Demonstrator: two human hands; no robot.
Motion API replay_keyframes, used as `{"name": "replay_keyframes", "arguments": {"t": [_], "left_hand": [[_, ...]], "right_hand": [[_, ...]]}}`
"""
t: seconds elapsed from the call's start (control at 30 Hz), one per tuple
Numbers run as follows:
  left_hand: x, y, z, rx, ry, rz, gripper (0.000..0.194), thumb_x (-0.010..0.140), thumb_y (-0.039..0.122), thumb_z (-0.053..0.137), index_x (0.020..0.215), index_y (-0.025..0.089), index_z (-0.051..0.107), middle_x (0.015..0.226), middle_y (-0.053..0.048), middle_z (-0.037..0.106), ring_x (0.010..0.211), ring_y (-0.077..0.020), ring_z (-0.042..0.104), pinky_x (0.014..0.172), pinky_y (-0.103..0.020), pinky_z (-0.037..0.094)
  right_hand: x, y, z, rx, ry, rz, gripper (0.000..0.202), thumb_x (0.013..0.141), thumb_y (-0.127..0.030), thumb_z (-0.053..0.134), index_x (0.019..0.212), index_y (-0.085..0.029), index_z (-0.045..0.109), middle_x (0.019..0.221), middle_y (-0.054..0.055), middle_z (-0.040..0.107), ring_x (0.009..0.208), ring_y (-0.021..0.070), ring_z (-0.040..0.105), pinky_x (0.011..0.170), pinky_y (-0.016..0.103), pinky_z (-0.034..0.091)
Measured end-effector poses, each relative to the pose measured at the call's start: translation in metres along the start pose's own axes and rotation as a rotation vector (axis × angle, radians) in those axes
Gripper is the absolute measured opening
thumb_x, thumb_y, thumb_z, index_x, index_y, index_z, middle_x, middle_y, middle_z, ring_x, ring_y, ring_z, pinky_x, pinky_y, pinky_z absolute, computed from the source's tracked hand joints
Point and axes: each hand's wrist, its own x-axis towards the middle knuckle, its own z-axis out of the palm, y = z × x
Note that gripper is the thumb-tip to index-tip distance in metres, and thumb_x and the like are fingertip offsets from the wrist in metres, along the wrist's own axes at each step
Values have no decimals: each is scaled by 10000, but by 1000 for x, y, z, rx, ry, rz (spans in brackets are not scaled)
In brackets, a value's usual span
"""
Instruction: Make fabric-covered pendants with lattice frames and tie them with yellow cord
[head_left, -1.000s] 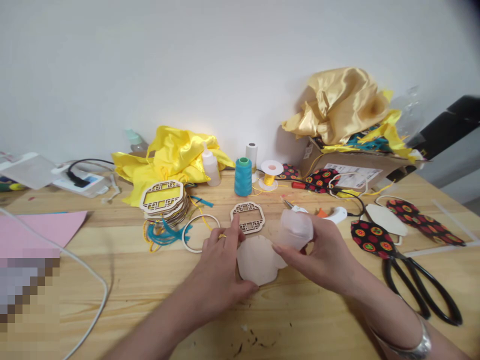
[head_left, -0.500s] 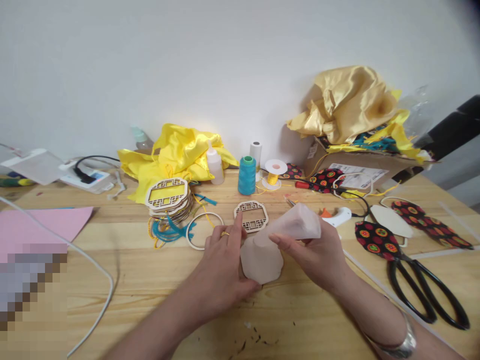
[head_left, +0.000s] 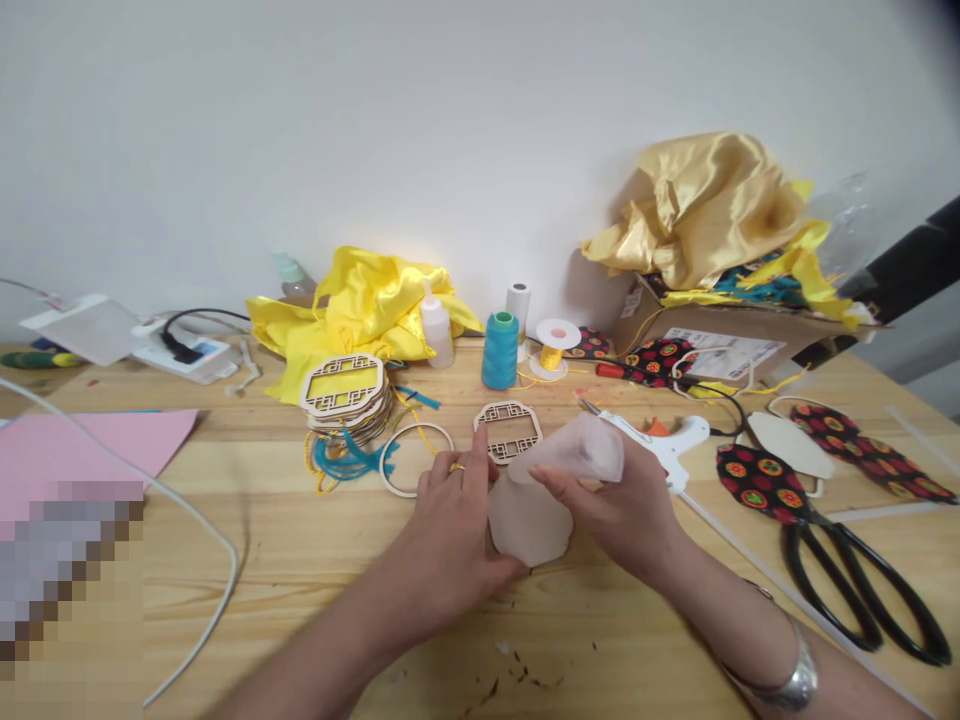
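Grasps bottle [head_left: 581, 450] in right fingers [head_left: 553, 485], card [head_left: 532, 525] in left fingers [head_left: 474, 475]. Tilts now from card's right side to far edge, apparently tracing around it.

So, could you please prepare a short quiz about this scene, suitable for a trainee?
1. Multiple choice. What does the right hand hold?
A) the black-handled scissors
B) a translucent container
C) the pink sheet

2. True or false. The left hand is nearer to the pale flat panel than to the blue thread spool.

3. Fill the gap. The shiny cloth just behind the stacked wooden frames is ____ in colour.

Key: 1: B. 2: True. 3: yellow.
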Motion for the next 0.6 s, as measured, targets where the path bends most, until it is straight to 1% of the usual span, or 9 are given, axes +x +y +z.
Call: {"name": "replay_keyframes", "arguments": {"t": [0.13,0.23,0.33,0.43,0.6], "left_hand": [[0,-1,0,-2,2,8,1018,616,314,665,1430,161,75,1133,-99,529,1078,-312,379,958,-464,273],[1,-1,1,-2,-11,6,1030,602,296,674,1427,169,72,1139,-91,519,1084,-309,378,958,-454,273],[1,-2,1,17,-6,3,1022,595,295,675,1422,182,84,1155,-90,505,1074,-307,383,951,-452,281],[1,-4,2,16,-3,16,1002,611,317,671,1418,181,94,1143,-88,515,1063,-299,389,942,-442,290],[1,-5,3,7,-12,22,983,633,349,670,1414,170,101,1127,-93,527,1056,-300,389,936,-442,290]], "right_hand": [[0,2,-2,-19,18,23,187,688,-302,693,694,-197,539,630,-13,587,550,135,534,508,241,438],[-2,-1,-1,11,-8,-7,184,697,-294,688,693,-197,532,635,-20,576,552,124,524,503,228,429],[-5,-5,1,48,-86,-12,198,699,-301,690,695,-193,525,640,-22,561,537,113,504,484,222,410],[-8,-8,1,77,-171,-7,203,697,-303,697,719,-191,528,673,-14,566,567,117,507,508,228,412],[-10,-10,-1,134,-270,-29,167,701,-253,695,755,-202,546,680,-30,570,587,110,510,539,219,416]]}}
